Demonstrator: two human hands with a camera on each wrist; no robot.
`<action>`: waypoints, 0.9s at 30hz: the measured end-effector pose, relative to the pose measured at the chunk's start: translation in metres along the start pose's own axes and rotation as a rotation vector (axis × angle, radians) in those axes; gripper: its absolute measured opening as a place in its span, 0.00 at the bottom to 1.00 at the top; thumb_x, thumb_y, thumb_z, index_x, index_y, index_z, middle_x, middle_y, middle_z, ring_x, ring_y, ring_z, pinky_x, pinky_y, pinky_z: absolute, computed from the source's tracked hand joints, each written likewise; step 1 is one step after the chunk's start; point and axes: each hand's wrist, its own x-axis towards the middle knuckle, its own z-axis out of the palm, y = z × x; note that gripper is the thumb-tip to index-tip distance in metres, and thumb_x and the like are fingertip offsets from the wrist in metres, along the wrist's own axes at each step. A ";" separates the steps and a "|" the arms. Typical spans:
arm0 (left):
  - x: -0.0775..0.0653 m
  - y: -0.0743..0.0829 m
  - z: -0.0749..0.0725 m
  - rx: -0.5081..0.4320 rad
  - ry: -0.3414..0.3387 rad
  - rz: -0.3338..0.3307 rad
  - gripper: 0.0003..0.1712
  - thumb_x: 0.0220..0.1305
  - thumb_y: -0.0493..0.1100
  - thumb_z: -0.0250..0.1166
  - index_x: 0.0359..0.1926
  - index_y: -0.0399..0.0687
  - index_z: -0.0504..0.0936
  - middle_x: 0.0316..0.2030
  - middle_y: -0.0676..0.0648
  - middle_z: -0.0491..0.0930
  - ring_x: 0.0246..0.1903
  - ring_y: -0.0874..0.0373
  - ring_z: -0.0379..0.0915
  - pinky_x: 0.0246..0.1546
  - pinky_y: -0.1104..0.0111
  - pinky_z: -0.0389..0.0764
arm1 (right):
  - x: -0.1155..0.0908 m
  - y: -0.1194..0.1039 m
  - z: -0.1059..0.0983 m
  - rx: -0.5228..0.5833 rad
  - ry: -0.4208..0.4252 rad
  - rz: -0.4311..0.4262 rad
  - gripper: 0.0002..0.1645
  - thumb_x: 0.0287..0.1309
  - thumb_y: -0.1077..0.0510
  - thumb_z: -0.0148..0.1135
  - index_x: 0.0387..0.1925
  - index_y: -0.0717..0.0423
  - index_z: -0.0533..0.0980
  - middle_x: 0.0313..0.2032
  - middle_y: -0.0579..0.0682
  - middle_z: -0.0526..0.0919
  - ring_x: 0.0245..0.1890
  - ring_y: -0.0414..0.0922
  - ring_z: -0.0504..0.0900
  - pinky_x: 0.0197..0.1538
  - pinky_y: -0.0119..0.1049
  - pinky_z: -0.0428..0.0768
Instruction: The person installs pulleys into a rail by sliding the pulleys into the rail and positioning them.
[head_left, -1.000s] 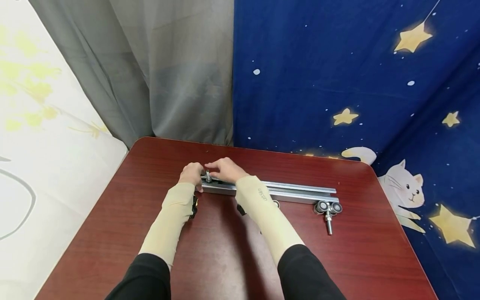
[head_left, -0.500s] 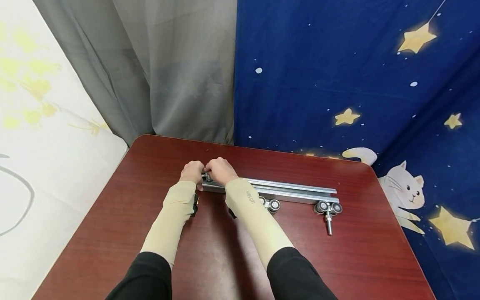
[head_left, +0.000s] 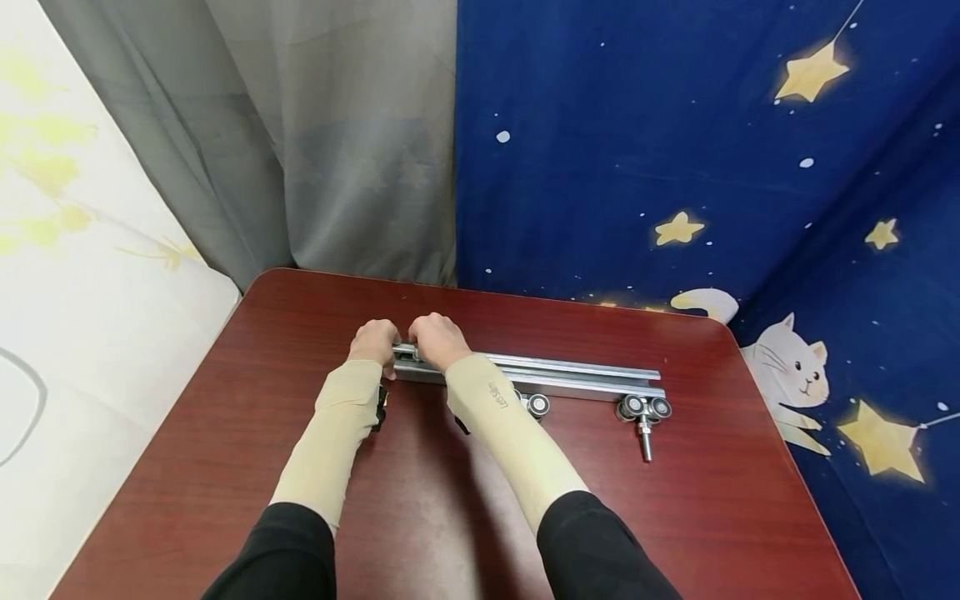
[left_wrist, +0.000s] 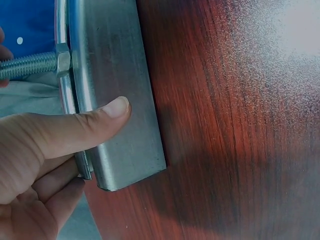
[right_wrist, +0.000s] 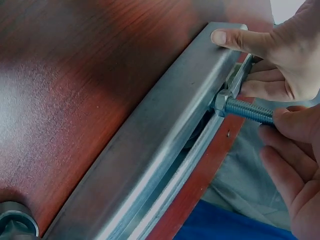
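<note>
A slotted metal rail lies across the table. My left hand grips its left end; in the left wrist view the thumb presses on the broad side of the rail and the fingers curl behind the slotted edge. Out of the slot sticks a threaded bolt with a hex nut at its base. The bolt's free tip is pinched by my right hand, between thumb and fingers. What the bolt joins inside the rail is mostly hidden.
Two roller trolleys lie in front of the rail: one trolley at its right end with its bolt toward me, another trolley partly behind my right forearm. The reddish wooden table ends at curtains behind.
My right hand has come in from above the bolt with fingers spread and now pinches its tip. The left hand keeps its grip on the rail end. The head view has shifted slightly.
</note>
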 end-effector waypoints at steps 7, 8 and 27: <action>0.000 -0.001 0.000 -0.004 -0.003 0.005 0.39 0.24 0.28 0.78 0.49 0.37 0.78 0.47 0.37 0.77 0.45 0.40 0.72 0.37 0.55 0.79 | -0.002 0.000 -0.001 -0.049 -0.005 -0.020 0.10 0.53 0.65 0.58 0.27 0.50 0.83 0.26 0.43 0.81 0.26 0.39 0.75 0.30 0.32 0.76; 0.000 0.000 0.000 -0.004 -0.001 0.006 0.39 0.24 0.28 0.78 0.48 0.37 0.78 0.47 0.37 0.77 0.46 0.40 0.72 0.37 0.55 0.79 | -0.002 0.001 -0.002 -0.052 -0.008 -0.020 0.10 0.53 0.65 0.58 0.28 0.50 0.83 0.27 0.43 0.81 0.27 0.39 0.75 0.30 0.32 0.76; -0.004 0.002 -0.002 0.001 0.017 0.023 0.39 0.27 0.29 0.77 0.50 0.36 0.77 0.48 0.35 0.76 0.49 0.38 0.69 0.40 0.53 0.77 | -0.029 0.045 -0.008 0.056 0.043 -0.007 0.14 0.49 0.68 0.56 0.33 0.51 0.84 0.36 0.45 0.84 0.37 0.44 0.80 0.41 0.36 0.78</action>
